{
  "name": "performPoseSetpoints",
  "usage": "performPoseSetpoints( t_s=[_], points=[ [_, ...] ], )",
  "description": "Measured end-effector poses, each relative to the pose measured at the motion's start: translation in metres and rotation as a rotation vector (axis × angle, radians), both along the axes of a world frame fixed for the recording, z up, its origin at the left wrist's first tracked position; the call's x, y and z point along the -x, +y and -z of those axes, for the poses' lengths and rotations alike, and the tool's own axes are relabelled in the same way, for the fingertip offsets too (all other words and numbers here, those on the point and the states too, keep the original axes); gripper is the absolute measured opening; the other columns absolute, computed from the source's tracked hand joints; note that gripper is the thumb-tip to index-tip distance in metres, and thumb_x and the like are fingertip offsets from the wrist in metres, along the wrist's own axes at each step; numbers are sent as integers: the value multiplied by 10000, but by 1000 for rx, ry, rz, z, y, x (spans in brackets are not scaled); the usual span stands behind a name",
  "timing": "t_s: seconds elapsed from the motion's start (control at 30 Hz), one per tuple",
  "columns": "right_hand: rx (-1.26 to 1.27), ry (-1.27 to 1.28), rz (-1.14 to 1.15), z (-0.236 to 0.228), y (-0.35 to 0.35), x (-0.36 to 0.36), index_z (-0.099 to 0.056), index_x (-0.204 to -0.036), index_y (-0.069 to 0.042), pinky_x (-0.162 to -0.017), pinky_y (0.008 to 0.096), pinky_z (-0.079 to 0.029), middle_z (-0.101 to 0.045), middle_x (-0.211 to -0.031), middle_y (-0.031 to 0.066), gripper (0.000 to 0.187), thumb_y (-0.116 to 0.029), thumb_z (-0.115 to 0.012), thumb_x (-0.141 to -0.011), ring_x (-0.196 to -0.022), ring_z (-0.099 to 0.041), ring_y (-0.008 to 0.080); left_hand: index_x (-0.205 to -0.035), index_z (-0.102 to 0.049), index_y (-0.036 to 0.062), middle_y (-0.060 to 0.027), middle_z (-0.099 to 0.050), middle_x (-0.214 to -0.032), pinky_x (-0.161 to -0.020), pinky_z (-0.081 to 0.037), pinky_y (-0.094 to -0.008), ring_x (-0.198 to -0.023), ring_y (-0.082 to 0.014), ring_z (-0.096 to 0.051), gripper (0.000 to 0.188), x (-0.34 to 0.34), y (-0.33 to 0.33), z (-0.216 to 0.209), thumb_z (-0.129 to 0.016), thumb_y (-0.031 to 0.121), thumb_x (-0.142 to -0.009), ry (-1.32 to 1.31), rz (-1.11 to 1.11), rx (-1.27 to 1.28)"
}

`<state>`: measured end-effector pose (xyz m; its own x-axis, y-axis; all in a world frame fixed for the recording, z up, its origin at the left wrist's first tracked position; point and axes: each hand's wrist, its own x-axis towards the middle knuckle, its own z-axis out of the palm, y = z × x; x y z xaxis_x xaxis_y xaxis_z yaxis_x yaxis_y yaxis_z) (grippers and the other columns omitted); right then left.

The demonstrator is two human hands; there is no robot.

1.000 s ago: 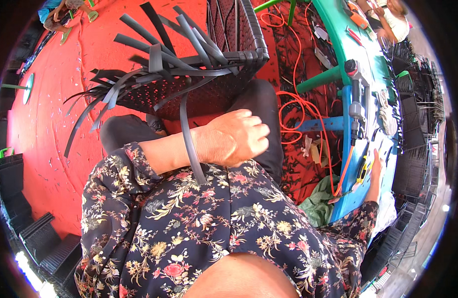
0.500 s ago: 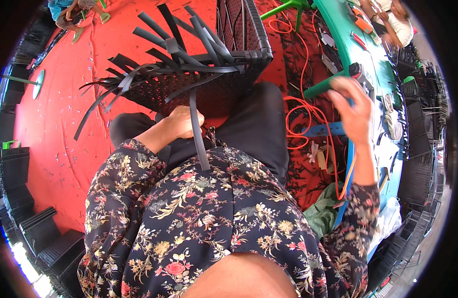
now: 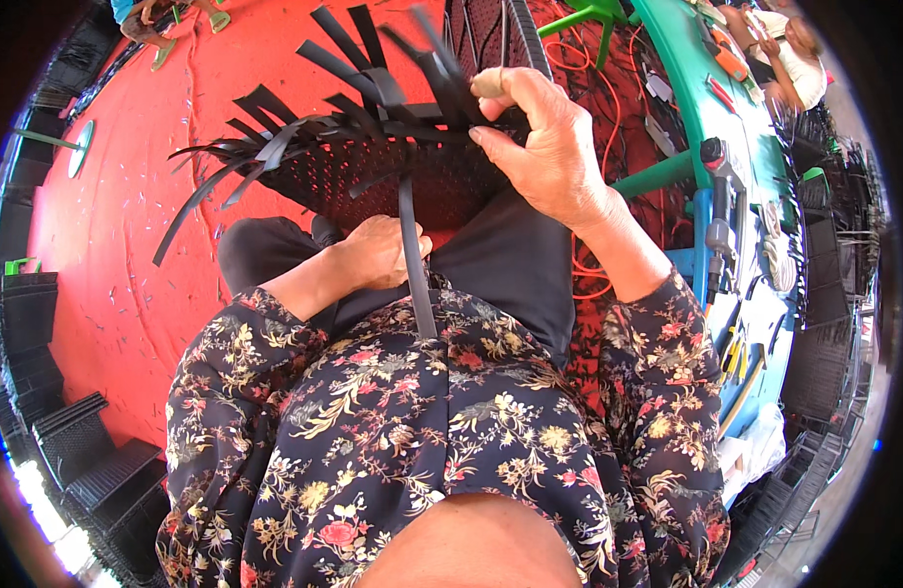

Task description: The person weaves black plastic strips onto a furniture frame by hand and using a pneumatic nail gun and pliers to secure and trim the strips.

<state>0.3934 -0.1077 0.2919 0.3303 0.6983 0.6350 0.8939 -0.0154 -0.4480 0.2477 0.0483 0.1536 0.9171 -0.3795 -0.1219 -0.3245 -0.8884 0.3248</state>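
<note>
Across the upper middle of the frame, on our lap, sits the half-woven black basket (image 3: pixel 392 171), its flat glossy plastic strips fanning loose. Our right hand (image 3: pixel 544 147) is clamped on the upright strips at the rim; our left hand (image 3: pixel 378 253) is closed around one long strip (image 3: pixel 412 260). We judge weaving is underway; next calls for threading that stiff strip through

I'm looking down on a bright red floor mat (image 3: pixel 128 196) filling the upper left of the frame, sunlit and littered with small black scraps. Stacks of black woven trays (image 3: pixel 69 441) line the lower left edge. Along the right side runs a turquoise table (image 3: pixel 691 98) crowded with tools, orange cable (image 3: pixel 593 108) tangled beside it.
</note>
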Motion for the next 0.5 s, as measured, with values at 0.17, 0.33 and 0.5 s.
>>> performPoseSetpoints(
  t_s=[0.17,0.33,0.5],
  points=[
    [4,3,64,-3,-4,-1,-621,-1058,-31,-810,283,-509,-640,-869,41,358,14,-744,-725,-815,-634,137,-780,-525,59,-131,-555,-732,-629,-497,-450,-719,-328,-614,128,2,-4,2,-530,179,-824,-162,43,50],
    [10,-124,23,3,-1,-13,-634,-1081,-55,-792,292,-516,-654,-867,49,380,23,-727,-721,-824,-652,156,-863,-600,41,-138,-607,-813,-699,-515,-421,-782,-328,-633,258,0,-3,2,-693,261,-764,-65,33,-12],
    [-11,-181,-95,0,1,-6,-582,-1054,-57,-733,387,-497,-609,-814,55,373,6,-679,-699,-828,-618,264,-878,-589,40,-133,-595,-830,-704,-508,-414,-793,-317,-623,247,1,-3,-1,-681,244,-775,-58,22,-17]
  ],
)
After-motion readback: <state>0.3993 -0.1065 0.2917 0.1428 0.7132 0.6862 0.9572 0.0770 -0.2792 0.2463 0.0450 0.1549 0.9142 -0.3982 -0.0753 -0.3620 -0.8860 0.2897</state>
